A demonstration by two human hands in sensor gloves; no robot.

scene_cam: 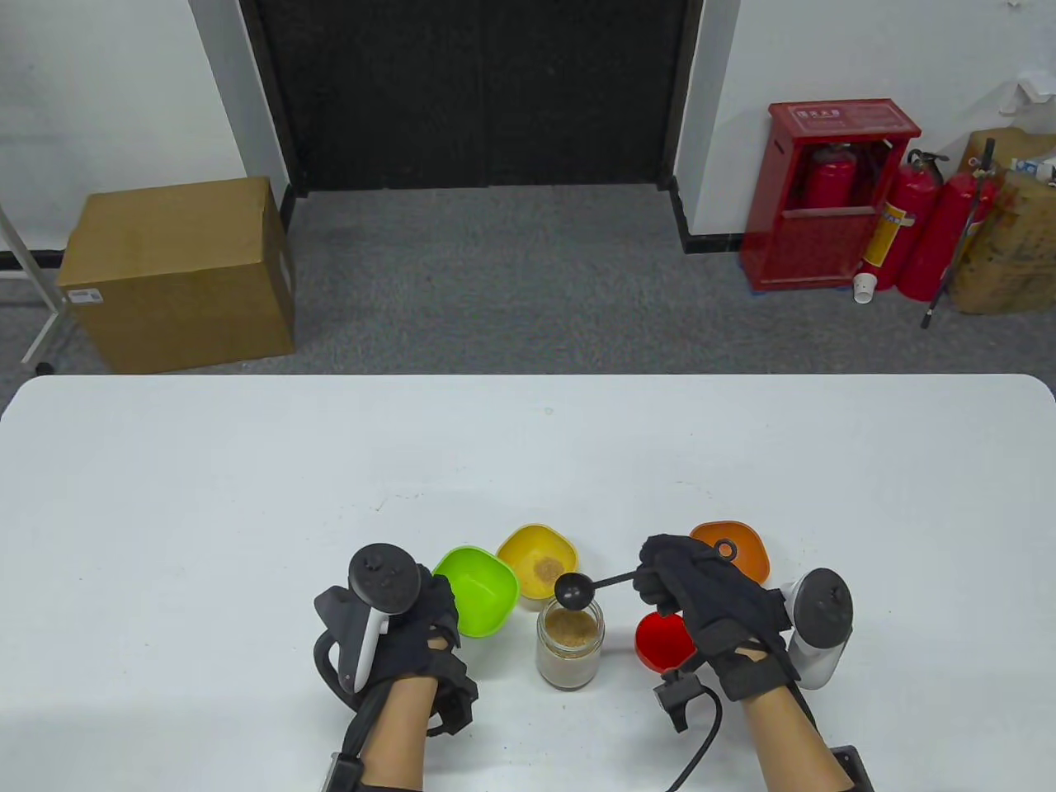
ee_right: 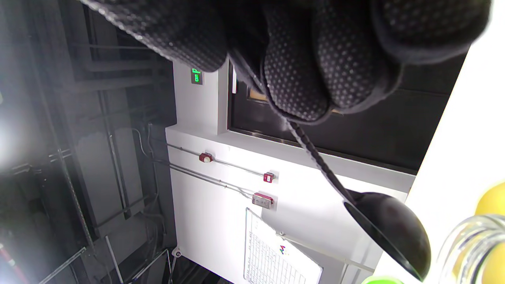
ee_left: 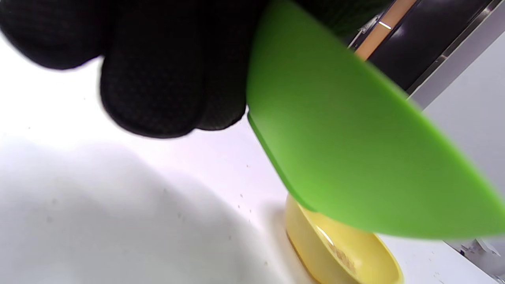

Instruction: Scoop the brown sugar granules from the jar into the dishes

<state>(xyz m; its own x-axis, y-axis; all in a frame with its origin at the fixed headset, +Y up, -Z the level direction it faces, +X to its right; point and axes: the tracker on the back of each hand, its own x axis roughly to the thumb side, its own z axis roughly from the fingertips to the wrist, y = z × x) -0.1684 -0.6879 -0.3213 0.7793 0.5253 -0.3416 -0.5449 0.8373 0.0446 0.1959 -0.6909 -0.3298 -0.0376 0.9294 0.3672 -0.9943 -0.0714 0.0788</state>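
A glass jar of brown sugar stands at the table's near middle. My right hand holds a black measuring spoon by its handle, the bowl just above the jar's far rim; the spoon and jar rim also show in the right wrist view. My left hand grips the near-left edge of the green dish, which looks raised and tilted in the left wrist view. The yellow dish holds a little sugar and also shows in the left wrist view. A red dish and an orange dish lie partly under my right hand.
The white table stretches wide to the left, right and far side. A few sugar grains lie on the table near the yellow dish. A cardboard box and fire extinguishers stand on the floor beyond.
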